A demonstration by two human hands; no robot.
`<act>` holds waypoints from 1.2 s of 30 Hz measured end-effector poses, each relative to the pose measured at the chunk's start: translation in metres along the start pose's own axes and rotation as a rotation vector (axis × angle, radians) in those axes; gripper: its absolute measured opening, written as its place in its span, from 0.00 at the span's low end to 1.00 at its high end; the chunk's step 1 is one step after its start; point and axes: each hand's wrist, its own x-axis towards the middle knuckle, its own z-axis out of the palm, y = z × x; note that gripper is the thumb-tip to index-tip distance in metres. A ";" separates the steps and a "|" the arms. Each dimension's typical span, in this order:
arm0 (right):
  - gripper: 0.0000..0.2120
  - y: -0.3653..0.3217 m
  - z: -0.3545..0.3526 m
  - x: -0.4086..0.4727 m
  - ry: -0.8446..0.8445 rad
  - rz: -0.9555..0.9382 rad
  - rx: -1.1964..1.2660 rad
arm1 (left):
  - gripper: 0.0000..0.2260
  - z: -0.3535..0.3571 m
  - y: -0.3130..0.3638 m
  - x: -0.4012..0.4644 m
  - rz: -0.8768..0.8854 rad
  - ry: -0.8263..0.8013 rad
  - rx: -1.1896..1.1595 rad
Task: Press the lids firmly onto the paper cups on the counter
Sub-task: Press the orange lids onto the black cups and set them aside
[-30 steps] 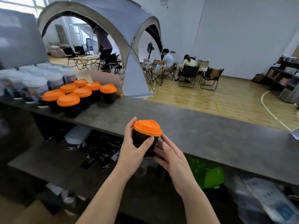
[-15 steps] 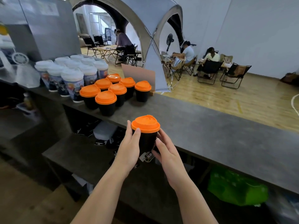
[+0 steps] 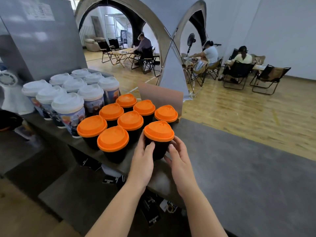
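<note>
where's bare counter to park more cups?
Free: the grey counter right of the held cup, out to the wood floor side. Crowded: left, where orange-lidded cups pack against white-lidded cups. Both hands flank the cup.

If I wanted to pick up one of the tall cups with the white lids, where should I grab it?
Probably pick the nearest tall cup. Wrap your hand around its printed side, below the white lid, coming from the front counter edge. That side faces open space; other cups crowd behind, and lifting by the lid might pop it off.
</note>
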 end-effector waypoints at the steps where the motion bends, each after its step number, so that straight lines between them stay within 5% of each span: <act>1: 0.16 0.002 0.002 0.009 0.009 -0.003 -0.015 | 0.22 0.001 -0.003 0.007 -0.006 0.008 0.003; 19: 0.20 0.019 0.016 0.039 0.019 0.028 -0.130 | 0.30 0.009 -0.033 0.027 -0.050 0.172 0.177; 25: 0.21 0.008 0.017 0.022 0.119 0.124 -0.086 | 0.32 -0.002 -0.021 0.011 -0.083 0.116 0.174; 30: 0.15 -0.007 0.010 -0.018 0.228 0.207 0.015 | 0.23 -0.020 -0.018 -0.033 -0.112 0.021 0.181; 36: 0.15 -0.032 -0.005 -0.100 0.280 0.136 -0.009 | 0.18 -0.026 -0.016 -0.111 0.040 -0.128 0.334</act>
